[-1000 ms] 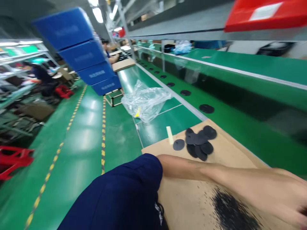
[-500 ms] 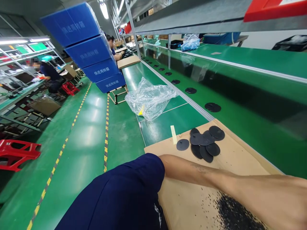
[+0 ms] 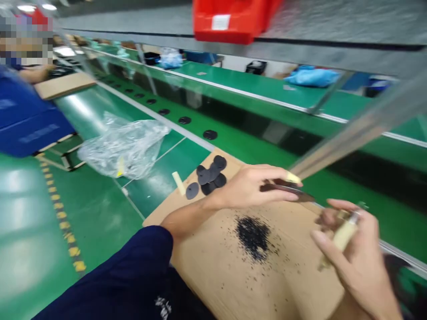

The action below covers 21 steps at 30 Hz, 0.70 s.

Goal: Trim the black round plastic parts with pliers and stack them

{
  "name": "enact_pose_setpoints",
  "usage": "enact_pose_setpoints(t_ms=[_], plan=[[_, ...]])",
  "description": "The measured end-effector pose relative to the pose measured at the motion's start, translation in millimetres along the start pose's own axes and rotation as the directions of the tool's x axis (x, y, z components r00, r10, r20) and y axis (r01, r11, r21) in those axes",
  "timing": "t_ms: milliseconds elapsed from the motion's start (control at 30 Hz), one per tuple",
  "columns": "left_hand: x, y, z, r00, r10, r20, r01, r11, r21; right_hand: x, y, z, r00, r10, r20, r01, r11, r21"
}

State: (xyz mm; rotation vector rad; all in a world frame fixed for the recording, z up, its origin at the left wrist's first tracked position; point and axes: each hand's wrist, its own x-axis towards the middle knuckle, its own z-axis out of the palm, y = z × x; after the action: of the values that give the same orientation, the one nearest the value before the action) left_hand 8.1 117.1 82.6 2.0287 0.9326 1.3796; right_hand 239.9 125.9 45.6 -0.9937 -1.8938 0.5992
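My left hand (image 3: 247, 186) is closed on a thin black disc (image 3: 283, 190), which is seen nearly edge-on above the cardboard sheet (image 3: 207, 262). Pale yellow covering shows on one of its fingertips. To the right, my right hand (image 3: 360, 249) grips a small tool with a pale yellow handle (image 3: 345, 233); motion blur hides the tool's kind. A small gap separates this hand from the disc. Several black discs (image 3: 210, 175) lie overlapping at the far left corner of the cardboard. Below my left hand is a pile of tiny black scraps (image 3: 251, 235).
Clusters of black discs (image 3: 184, 120) sit in a row along the green conveyor belt (image 3: 233, 146). Clear plastic film (image 3: 130, 149) lies on the bench at left, near a pale strip (image 3: 179, 183). A red bin (image 3: 227, 26) hangs overhead. A slanting metal post (image 3: 350, 133) stands at right. Someone sits far left.
The view has swung to the right. Both my hands are now in sight; before, only my left forearm showed, reaching out of the picture at right.
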Motion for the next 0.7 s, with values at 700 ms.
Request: enact_pose_setpoints(t_ms=[700], plan=[[-8, -8, 0.6, 0.97, 0.221, 0.097, -0.234, 0.96, 0.155, -8, -7, 10, 0.992, 0.121, 0.037, -0.118, 0.991, -0.063]])
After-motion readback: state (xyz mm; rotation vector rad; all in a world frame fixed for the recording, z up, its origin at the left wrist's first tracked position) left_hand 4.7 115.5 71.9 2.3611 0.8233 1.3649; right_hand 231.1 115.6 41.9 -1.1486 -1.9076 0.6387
